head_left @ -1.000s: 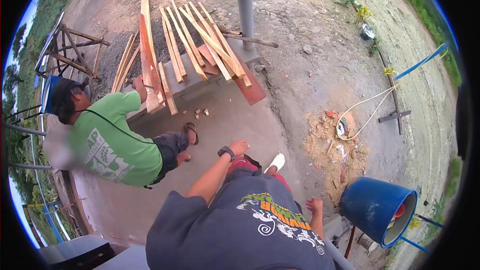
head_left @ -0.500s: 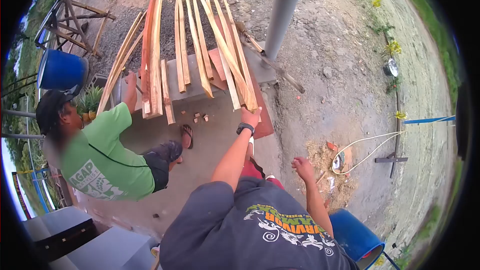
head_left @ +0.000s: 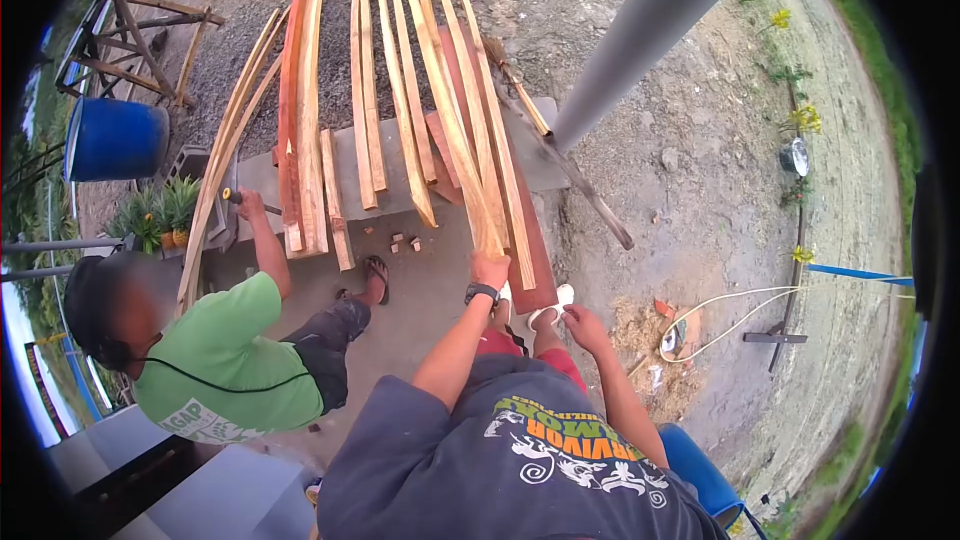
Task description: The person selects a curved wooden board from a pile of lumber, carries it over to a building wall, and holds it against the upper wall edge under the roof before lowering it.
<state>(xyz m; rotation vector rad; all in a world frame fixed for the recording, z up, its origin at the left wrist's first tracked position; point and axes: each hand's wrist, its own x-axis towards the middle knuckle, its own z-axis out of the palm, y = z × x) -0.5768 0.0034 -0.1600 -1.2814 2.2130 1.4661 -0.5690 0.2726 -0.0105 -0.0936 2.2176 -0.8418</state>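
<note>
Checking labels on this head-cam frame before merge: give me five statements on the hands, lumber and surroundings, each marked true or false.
1. The left hand grips the end of a plank. True.
2. The wristwatch is on the right wrist. False: it is on the left wrist.
3. The co-worker wears a green shirt. True.
4. The right hand also grips a plank. False: no plank is in it.
5. Small wood offcuts lie on the concrete floor. True.
</note>
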